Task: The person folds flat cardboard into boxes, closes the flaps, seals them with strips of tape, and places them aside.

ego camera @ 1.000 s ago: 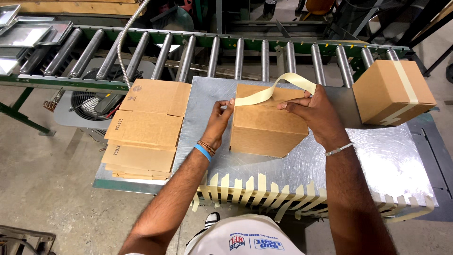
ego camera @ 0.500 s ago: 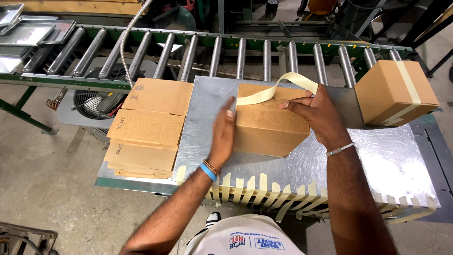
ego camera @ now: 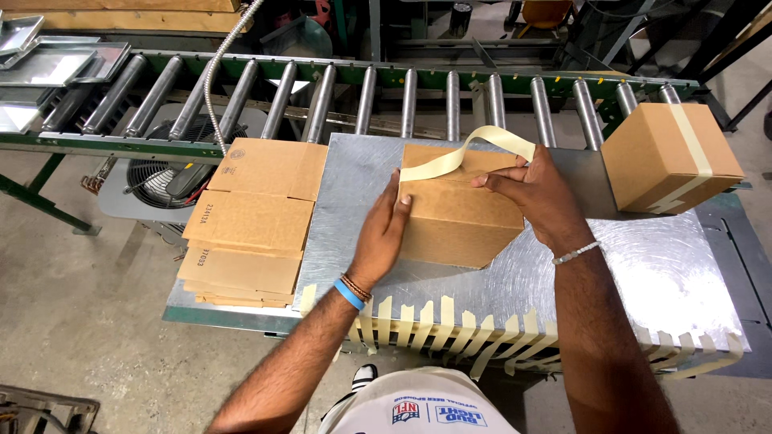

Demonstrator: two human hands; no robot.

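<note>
1. The left hand (ego camera: 384,233) lies flat and released against the left side of a plain brown cardboard box (ego camera: 454,213). Its fingers press one end of a beige tape strip (ego camera: 466,153) at the top left edge of the box.
2. The right hand (ego camera: 531,189) rests on the top right part of the same box. Its fingers pinch the other end of the strip, so the tape rises in a loose arch over the box lid between the two hands.
3. The box stands in the middle of the metal desk (ego camera: 643,265), a little turned, with one corner toward the person.
4. The left wrist carries a blue band (ego camera: 349,295) and some thin bracelets; the right wrist carries a bead bracelet (ego camera: 576,254).
5. Along the near edge of the desk hangs a row of cut tape pieces (ego camera: 450,333), each stuck on by one end.
6. On the left part of the desk lies a stack of flat folded cartons (ego camera: 253,221), brown, with small dark print at their edges.
7. At the right, well apart from the hands, a sealed box (ego camera: 659,157) stands at the back right of the desk, with pale tape across its top and side.
8. Behind the desk runs a roller conveyor (ego camera: 362,100) with a green frame. Metal trays (ego camera: 48,64) lie on its far left end, and a fan (ego camera: 157,173) stands below it.
</note>
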